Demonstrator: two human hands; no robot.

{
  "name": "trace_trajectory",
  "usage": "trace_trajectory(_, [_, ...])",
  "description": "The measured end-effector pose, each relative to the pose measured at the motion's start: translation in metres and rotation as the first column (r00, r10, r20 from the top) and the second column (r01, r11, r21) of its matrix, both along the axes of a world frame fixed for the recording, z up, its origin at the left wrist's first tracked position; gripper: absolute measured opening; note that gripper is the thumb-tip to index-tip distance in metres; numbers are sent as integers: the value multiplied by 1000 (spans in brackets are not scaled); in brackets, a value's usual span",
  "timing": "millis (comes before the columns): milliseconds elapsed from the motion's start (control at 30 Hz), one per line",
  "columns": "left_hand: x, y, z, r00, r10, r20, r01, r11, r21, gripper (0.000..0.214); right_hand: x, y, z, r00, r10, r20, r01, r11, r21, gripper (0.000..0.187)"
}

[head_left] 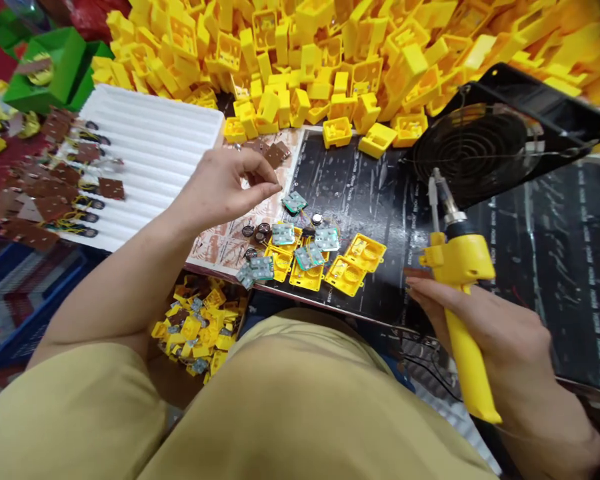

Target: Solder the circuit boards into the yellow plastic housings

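My right hand (485, 327) is wrapped round the handle of a yellow soldering iron (463, 293), its metal tip pointing up toward a black fan (473, 150). My left hand (225, 187) hovers over the bench with thumb and fingers pinched together; what they hold, if anything, is too small to make out. Just beside its fingertips lies a small greenish circuit board (295, 202). Below that sit several yellow plastic housings (347, 263) with boards laid in them and a few button cells (256, 231).
A big heap of yellow housings (330, 53) fills the back. A white ridged tray (150, 143) stands at the left, with brown boards and wires (55, 180) beside it. Green boxes (55, 70) sit far left. A bin of assembled yellow parts (197, 330) is below the bench edge.
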State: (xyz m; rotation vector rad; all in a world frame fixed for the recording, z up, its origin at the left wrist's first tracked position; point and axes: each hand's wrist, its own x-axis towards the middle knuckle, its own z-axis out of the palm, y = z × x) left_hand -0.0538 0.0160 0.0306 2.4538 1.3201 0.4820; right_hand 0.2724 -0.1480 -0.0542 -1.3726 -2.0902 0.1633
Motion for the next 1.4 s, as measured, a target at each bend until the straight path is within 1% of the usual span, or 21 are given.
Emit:
trace_trajectory(67, [-7,10,-15,993,-67,-96,62,997,-53,23,-7,10,-1,999,26,41,-29,998,57,66])
trace_trajectory(133, [-3,20,-27,967,-151,-207,137,987,-79,26,-17,22,1,998,28,62,-35,993,109,61])
trace_trajectory(167, [1,25,-32,942,-208,-261,194,978,-79,30,-22,29,3,997,27,66,-35,991,125,58])
trace_trajectory(233, [14,37,-36,869,-348,-352,341,936,-84,40,-32,43,7,997,31,72,-42,988,149,50])
trace_trajectory(300, [28,48,-39,773,-483,-411,475,870,-129,44,-38,58,11,996,36,85,-50,984,172,42])
trace_trajectory(367, [38,56,-42,695,-566,-443,552,815,-175,33,-40,74,15,994,28,107,-49,978,203,36])
trace_trajectory(433, [41,60,-45,669,-598,-442,587,789,-179,18,-37,95,17,990,8,141,-39,974,224,32])
trace_trajectory(467, [40,61,-46,675,-602,-427,595,786,-168,12,-35,107,17,986,-5,165,-33,974,226,30])
trace_trajectory(533, [35,61,-44,714,-596,-368,585,796,-155,9,-31,136,14,975,-37,221,-11,978,210,26])
trace_trajectory(667, [19,54,-30,804,-551,-221,506,831,-231,10,-30,196,-5,937,-123,327,81,987,138,27])
trace_trajectory(733, [13,47,-21,837,-520,-168,470,842,-264,12,-32,218,-17,925,-162,344,129,985,117,30])
trace_trajectory(800, [9,39,-16,868,-481,-122,436,857,-274,16,-33,231,-25,919,-178,351,152,983,103,34])
trace_trajectory(867, [7,31,-16,892,-448,-63,413,864,-289,23,-33,237,-29,916,-177,359,155,984,91,37])
trace_trajectory(933, [5,26,-19,907,-421,22,403,851,-336,25,-32,240,-29,913,-171,371,155,985,75,38])
trace_trajectory(1067, [1,21,-22,912,-357,205,411,774,-482,22,-31,251,-27,912,-159,377,162,986,23,34])
trace_trajectory(1133, [-3,18,-18,902,-356,245,432,741,-514,22,-33,256,-26,918,-154,366,167,986,-6,35])
trace_trajectory(1200, [-8,14,-13,894,-368,257,448,721,-528,25,-36,257,-23,927,-143,347,163,986,-27,33])
trace_trajectory(1267, [-14,11,-10,897,-360,258,443,710,-548,30,-42,248,-17,940,-113,322,132,991,-37,28])
trace_trajectory(1333, [-19,11,-12,902,-349,254,431,714,-552,33,-50,229,-7,953,-59,298,75,996,-43,30])
trace_trajectory(1367, [-20,11,-14,905,-346,247,425,736,-527,33,-54,217,-1,960,-17,279,33,998,-54,36])
trace_trajectory(1400, [-21,12,-17,908,-345,238,419,769,-482,31,-58,204,5,964,31,263,-13,998,-67,41])
